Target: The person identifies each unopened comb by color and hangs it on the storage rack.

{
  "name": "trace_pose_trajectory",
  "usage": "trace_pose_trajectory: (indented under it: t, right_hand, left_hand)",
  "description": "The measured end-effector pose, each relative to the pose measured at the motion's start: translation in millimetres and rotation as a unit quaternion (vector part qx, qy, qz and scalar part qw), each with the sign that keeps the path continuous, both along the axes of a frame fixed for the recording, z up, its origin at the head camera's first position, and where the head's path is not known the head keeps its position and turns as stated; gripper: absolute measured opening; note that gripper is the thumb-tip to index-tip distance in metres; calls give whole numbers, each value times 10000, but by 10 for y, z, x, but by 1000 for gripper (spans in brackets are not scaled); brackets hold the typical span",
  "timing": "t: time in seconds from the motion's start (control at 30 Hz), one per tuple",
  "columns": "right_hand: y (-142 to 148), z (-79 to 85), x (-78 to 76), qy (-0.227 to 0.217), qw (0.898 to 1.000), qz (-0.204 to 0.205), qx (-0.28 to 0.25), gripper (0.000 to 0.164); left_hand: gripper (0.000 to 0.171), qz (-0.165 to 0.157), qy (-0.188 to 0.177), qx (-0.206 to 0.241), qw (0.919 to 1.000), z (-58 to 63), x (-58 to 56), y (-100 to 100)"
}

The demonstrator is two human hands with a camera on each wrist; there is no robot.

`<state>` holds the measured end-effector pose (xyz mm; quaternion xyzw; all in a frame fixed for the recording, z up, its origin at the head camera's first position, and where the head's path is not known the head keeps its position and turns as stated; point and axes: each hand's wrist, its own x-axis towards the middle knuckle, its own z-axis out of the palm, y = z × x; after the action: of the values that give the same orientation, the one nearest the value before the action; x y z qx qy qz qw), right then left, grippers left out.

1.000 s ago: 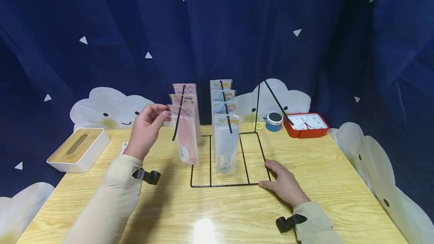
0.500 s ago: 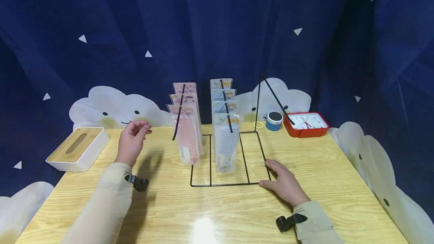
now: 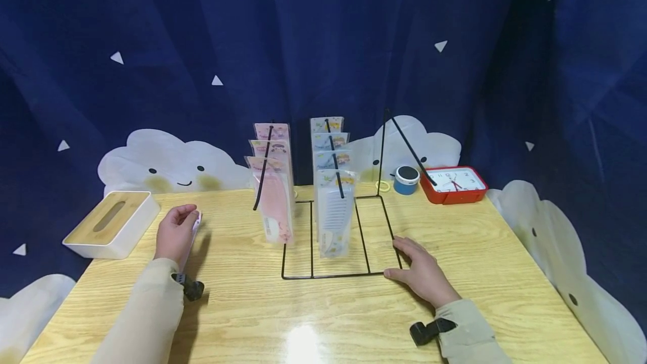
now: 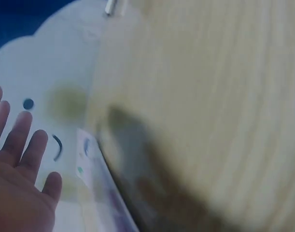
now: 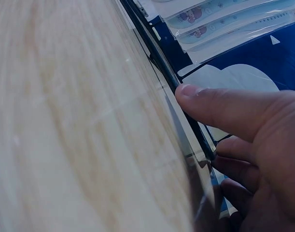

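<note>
My left hand [image 3: 174, 235] is low at the table's left, thumb and fingers beside a thin plastic packet [image 3: 196, 222] seen nearly edge-on. In the left wrist view, several fingers [image 4: 21, 140] look fairly straight beside the packet; whether any pinch it cannot be made out. My right hand [image 3: 424, 271] holds the right front corner of the black wire display rack [image 3: 333, 276], thumb tip against its rod [image 5: 161, 60], fingers bent at the side. Packaged pink combs [image 3: 275, 201] hang on the left hook and packaged blue combs [image 3: 335, 212] on the middle one. The right hook [image 3: 411, 148] is bare.
A white tissue box [image 3: 113, 223] with a wooden lid stands at the left edge. Behind the rack on the right are a yellow ring [image 3: 382, 186], a small blue speaker [image 3: 406, 180] and a red clock [image 3: 455, 185]. Dark blue curtain [image 3: 354, 32] hangs behind.
My left hand has moved away from the hanging pink combs, leftward and down to the packet near the tissue box. The right hand keeps its place at the rack's corner.
</note>
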<state>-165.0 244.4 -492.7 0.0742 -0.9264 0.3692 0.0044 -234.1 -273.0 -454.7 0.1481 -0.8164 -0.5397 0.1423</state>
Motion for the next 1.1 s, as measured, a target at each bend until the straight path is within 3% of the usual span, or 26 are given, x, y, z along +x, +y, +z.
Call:
trace_pose_trajectory:
  t: [0.13, 0.23, 0.33, 0.5, 0.73, 0.93, 1.1]
  right_hand:
    - [-10, 18, 3, -13, 10000, 12, 1, 78]
    - [-13, 30, 5, -54, 10000, 1, -18, 78]
    - [-13, 36, 9, -87, 10000, 6, -30, 78]
    - [-15, 43, 9, -114, 9999, -1, -19, 79]
    - [-26, 44, 6, -176, 9998, -25, -48, 79]
    - [-31, 38, 5, -190, 9998, 0, -49, 79]
    - [-25, 40, 7, -179, 9998, -22, -12, 79]
  left_hand:
    - [58, -301, -435, 20, 9986, -68, 35, -108]
    - [72, -683, -887, -234, 9934, -96, 62, -184]
    - [81, -971, -1312, -811, 9833, -92, 70, -242]
    - [85, -1219, -1528, -1840, 9633, -132, 11, -317]
    - [81, -1189, -2122, -2461, 9382, -131, 14, -310]
    - [69, -1023, -1930, -2670, 9386, -129, 97, -318]
    - [48, -997, -1892, -2418, 9465, -148, 163, -293]
